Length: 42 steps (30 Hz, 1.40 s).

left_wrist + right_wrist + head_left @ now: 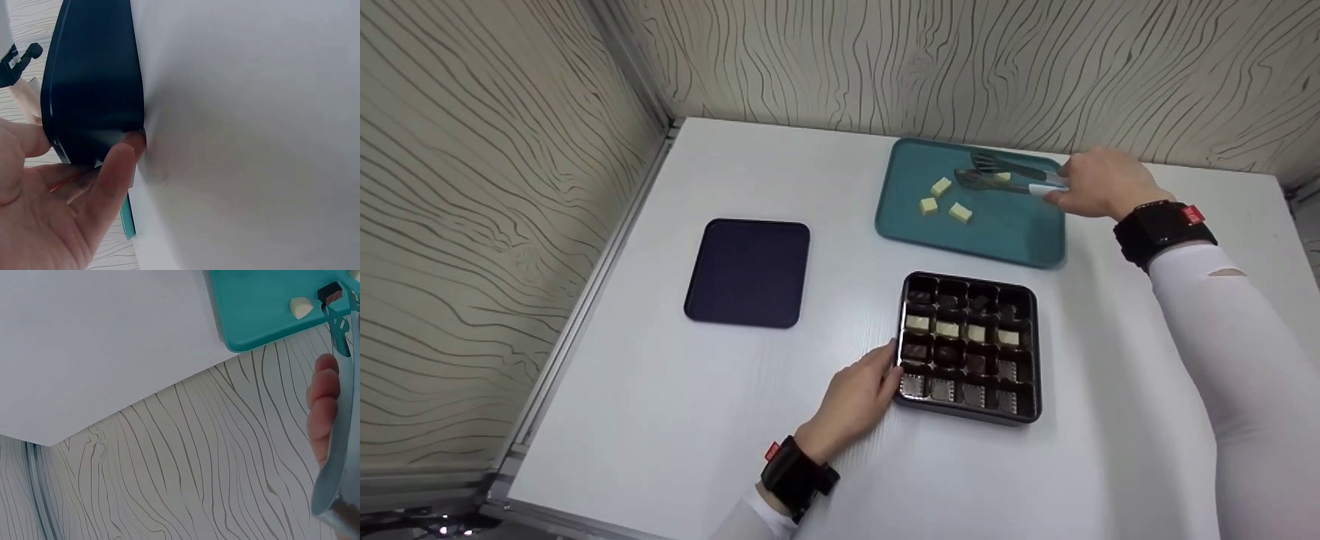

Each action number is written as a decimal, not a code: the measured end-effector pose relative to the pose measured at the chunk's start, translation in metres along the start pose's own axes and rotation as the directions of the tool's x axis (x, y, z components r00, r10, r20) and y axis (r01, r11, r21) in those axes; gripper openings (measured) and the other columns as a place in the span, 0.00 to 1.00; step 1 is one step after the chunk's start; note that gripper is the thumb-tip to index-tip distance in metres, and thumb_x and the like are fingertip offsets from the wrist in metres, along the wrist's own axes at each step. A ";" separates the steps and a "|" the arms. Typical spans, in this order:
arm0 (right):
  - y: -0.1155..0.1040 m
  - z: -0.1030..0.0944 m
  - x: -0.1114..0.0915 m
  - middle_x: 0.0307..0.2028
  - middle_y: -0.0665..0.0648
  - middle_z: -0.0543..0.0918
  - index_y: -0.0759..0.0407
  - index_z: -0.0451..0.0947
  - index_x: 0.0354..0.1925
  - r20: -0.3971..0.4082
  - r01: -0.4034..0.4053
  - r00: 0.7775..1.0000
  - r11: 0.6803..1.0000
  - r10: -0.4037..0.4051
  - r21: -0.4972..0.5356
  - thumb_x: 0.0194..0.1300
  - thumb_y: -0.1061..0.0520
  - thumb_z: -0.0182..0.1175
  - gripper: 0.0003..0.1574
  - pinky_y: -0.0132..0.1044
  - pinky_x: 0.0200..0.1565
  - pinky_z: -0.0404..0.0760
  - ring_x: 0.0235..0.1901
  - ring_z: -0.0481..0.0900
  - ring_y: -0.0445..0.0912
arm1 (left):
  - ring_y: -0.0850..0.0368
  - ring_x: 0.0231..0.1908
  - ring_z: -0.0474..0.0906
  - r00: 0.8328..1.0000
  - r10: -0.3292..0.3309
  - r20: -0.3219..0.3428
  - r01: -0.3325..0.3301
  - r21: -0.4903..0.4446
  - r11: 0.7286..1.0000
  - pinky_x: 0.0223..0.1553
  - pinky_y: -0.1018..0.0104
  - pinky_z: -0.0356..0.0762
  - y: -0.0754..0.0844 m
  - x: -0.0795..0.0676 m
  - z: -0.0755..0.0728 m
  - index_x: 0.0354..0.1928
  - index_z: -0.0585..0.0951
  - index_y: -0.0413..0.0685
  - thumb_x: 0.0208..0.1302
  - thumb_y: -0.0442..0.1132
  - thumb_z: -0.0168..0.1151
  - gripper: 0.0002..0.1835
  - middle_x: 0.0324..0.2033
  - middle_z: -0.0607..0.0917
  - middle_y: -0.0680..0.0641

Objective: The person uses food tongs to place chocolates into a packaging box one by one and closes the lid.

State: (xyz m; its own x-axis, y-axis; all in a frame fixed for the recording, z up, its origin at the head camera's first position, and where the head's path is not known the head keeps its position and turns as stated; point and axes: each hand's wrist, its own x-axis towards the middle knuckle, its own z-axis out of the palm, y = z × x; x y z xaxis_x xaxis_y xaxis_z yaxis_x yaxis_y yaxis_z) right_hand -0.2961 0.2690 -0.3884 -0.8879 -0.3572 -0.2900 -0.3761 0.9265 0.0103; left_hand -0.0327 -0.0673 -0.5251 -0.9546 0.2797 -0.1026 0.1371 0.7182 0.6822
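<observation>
My right hand (1106,180) holds metal tongs (1042,190) over a teal tray (1005,236). The tongs' slotted tips are spread apart in the head view. A dark chocolate piece (329,292) shows at one tip in the right wrist view; whether it is pinched I cannot tell. Several white chocolate pieces (960,213) lie on the tray. With thumb and fingers, my left hand (855,394) grips the left side of a black divided chocolate box (967,414). Its back row holds dark pieces, the second row white ones, the third three dark pieces. The front row's ribbed cups are bare.
A dark blue square lid or tray (748,274) lies on the left of the white table (660,420). Wood-patterned panels (810,60) rise behind and to the left of the table. The teal tray stands near the back edge, behind the box.
</observation>
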 end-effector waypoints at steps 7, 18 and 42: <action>-0.007 -0.008 -0.004 0.56 0.78 0.84 0.76 0.79 0.61 0.052 0.028 0.998 0.999 -0.027 -0.016 0.73 0.43 0.56 0.38 0.67 0.53 0.86 0.51 0.85 0.70 | 0.45 0.69 0.80 1.000 -0.008 0.003 0.008 -0.015 1.000 0.73 0.53 0.77 -0.003 0.000 -0.003 0.79 0.67 0.42 0.83 0.47 0.50 0.29 0.72 0.79 0.41; -0.013 -0.008 -0.012 0.21 0.53 0.71 0.64 0.81 0.28 0.014 0.012 1.000 0.999 -0.013 0.047 0.70 0.49 0.57 0.22 0.36 0.23 0.68 0.24 0.69 0.47 | 0.45 0.70 0.79 1.000 0.018 0.017 -0.018 -0.015 1.000 0.74 0.53 0.77 0.000 0.002 -0.002 0.78 0.67 0.41 0.83 0.46 0.49 0.29 0.71 0.79 0.41; -0.033 0.034 -0.241 0.16 0.32 0.69 0.44 0.77 0.30 -0.281 0.356 0.882 0.926 -0.378 -0.130 0.48 0.55 0.79 0.18 0.24 0.21 0.58 0.20 0.54 0.25 | 0.39 0.69 0.79 1.000 0.012 -0.019 -0.013 -0.057 0.998 0.73 0.46 0.77 -0.019 0.005 -0.015 0.77 0.69 0.40 0.83 0.45 0.48 0.28 0.69 0.80 0.37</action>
State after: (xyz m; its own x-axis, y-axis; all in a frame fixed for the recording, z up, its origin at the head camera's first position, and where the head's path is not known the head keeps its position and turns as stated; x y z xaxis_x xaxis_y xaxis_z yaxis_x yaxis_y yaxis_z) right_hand -0.0605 0.3283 -0.3513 -0.7152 -0.6989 0.0095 -0.6984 0.7151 0.0305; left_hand -0.0442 -0.0887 -0.5275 -0.9578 0.2758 -0.0806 0.1341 0.6772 0.7235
